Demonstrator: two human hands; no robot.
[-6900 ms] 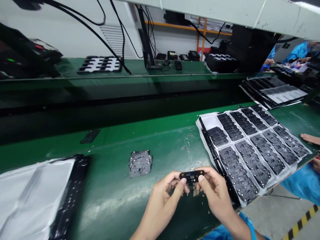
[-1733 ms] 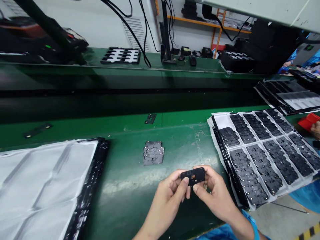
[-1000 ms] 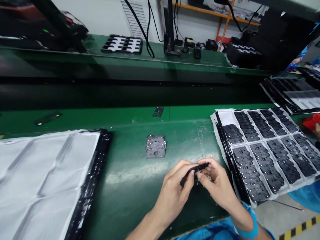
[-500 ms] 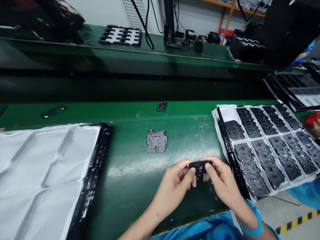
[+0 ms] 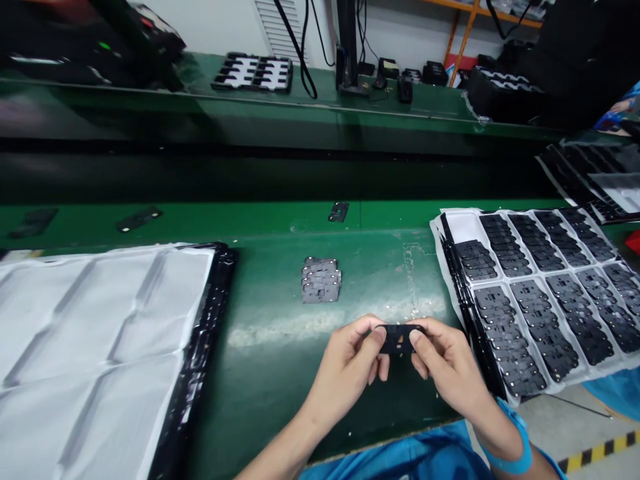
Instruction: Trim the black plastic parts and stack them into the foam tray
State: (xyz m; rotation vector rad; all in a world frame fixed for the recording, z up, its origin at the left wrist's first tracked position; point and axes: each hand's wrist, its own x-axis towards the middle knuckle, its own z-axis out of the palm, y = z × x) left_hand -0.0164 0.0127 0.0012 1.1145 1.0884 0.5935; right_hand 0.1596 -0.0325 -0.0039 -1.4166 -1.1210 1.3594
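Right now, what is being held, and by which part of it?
A small black part: its left end in the left hand, its right end in the right hand.

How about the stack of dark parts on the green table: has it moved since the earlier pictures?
No. The stack lies, as before, left of the pale scuff mark on the green table.

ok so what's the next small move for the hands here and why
Probably lay the black part on the small stack of flat parts. The left hand and right hand grip it at opposite ends above the green table, and that stack lies just beyond the left hand.
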